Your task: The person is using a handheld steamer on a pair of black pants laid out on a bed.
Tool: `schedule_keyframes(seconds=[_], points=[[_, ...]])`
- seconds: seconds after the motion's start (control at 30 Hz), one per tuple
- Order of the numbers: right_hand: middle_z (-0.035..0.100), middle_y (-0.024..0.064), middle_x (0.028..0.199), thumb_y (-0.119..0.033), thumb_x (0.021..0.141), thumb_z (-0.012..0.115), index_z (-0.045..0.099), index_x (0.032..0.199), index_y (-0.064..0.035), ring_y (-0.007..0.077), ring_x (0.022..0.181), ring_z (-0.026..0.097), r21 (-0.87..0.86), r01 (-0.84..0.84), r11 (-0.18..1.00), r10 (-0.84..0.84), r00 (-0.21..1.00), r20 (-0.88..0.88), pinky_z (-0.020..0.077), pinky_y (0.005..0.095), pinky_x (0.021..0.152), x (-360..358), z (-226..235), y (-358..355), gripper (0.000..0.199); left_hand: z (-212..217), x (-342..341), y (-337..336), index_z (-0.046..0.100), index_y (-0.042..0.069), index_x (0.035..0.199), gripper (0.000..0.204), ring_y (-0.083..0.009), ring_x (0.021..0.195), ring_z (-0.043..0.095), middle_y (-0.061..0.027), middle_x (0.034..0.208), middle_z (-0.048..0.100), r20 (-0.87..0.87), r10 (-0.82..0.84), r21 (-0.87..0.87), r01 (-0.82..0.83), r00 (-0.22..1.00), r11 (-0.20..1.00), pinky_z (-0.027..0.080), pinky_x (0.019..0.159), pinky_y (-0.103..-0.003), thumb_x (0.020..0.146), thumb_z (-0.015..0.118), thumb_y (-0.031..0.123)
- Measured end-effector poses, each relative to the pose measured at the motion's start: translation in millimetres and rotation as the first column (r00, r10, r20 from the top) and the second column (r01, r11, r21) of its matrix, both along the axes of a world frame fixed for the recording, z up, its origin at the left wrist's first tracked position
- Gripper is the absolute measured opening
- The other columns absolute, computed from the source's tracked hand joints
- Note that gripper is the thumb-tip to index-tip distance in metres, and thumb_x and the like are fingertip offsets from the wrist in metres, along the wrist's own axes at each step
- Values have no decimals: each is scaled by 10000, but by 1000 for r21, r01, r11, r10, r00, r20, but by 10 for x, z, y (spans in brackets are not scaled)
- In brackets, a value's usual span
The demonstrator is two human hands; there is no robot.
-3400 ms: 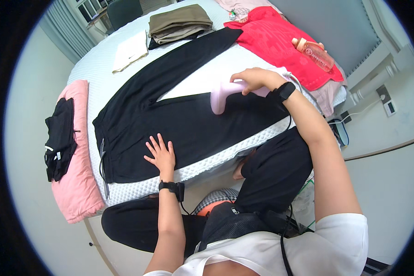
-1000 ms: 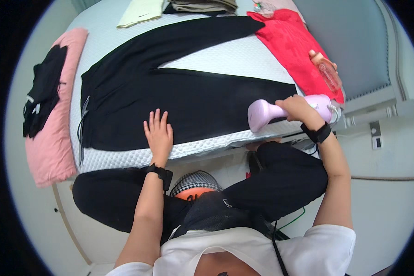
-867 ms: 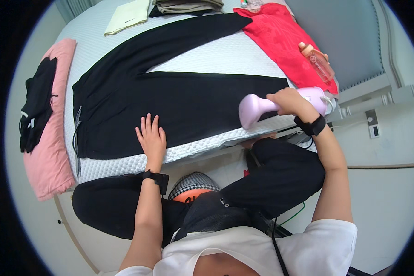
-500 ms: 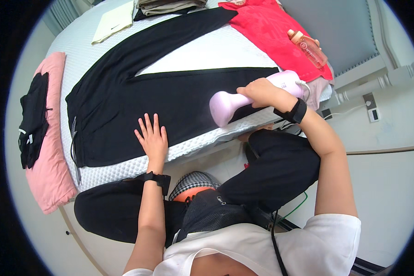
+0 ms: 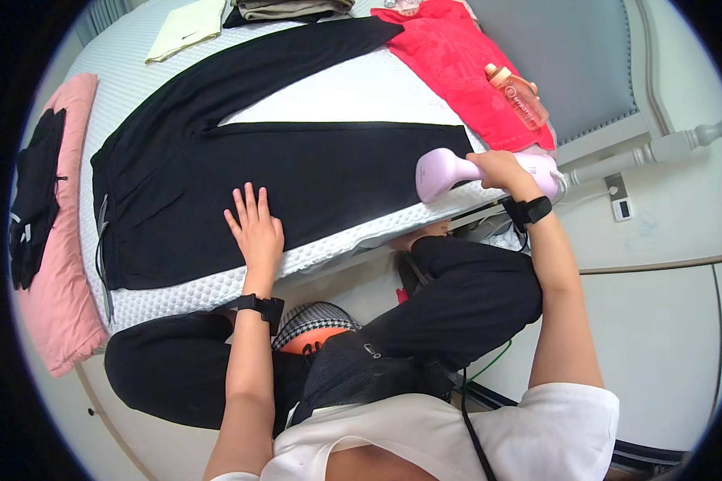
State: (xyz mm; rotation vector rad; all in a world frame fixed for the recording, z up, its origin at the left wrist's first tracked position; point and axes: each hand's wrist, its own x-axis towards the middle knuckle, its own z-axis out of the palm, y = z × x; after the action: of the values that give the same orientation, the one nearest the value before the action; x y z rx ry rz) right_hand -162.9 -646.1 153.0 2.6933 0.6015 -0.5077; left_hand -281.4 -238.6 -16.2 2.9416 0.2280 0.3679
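Black drawstring trousers [image 5: 208, 192] lie spread on the bed, one leg reaching to the right and the other bending toward the far side. My left hand [image 5: 256, 231] rests flat on the near part of the trousers with its fingers spread. My right hand [image 5: 505, 172] is wrapped around the handle of a lilac handheld garment steamer [image 5: 441, 174]. The steamer's head is over the cuff end of the near leg; whether it touches the cloth I cannot tell. A white cord leaves its base at the right.
A red cloth [image 5: 449, 68] with a clear pink bottle [image 5: 519, 98] lies at the far right. Folded clothes [image 5: 293, 10] and a cream folded cloth [image 5: 187, 30] are at the back. A pink quilt [image 5: 60, 313] carries a black garment [image 5: 36, 200]. A wall socket [image 5: 619, 199] is at right.
My right hand has carried the steamer rightward along the near trouser leg to its cuff end. My left hand stays flat on the trousers. The whole view has shifted slightly.
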Motion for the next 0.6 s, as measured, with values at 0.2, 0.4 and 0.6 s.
schedule_keyframes(seconds=[0.2, 0.4, 0.6], points=[[625, 106, 767, -62, 602, 684, 533, 922, -135, 326, 787, 611, 21, -129, 991, 128, 991, 30, 464, 432, 643, 14, -70, 354, 361, -31, -54, -136, 383, 100, 1338, 500, -267, 1359, 176, -91, 1448, 260, 79, -133, -56, 137, 988, 989, 112, 1081, -496, 870, 468, 256], [634, 73, 741, -55, 619, 671, 560, 896, -172, 273, 796, 630, -64, -77, 995, 85, 987, 135, 417, 430, 723, 44, -209, 275, 320, -43, -82, -123, 372, 109, 1349, 507, -252, 1361, 175, -85, 1453, 251, 62, -138, -19, 139, 988, 990, 104, 1086, -485, 879, 448, 280], [635, 58, 728, -74, 696, 563, 604, 779, -175, 242, 784, 632, -129, 51, 990, 0, 931, 366, 387, 401, 735, 59, -351, -199, 137, -38, -80, -142, 368, 110, 1352, 508, -250, 1363, 171, -84, 1455, 247, 62, -132, -26, 134, 989, 991, 87, 1089, -484, 879, 444, 276]])
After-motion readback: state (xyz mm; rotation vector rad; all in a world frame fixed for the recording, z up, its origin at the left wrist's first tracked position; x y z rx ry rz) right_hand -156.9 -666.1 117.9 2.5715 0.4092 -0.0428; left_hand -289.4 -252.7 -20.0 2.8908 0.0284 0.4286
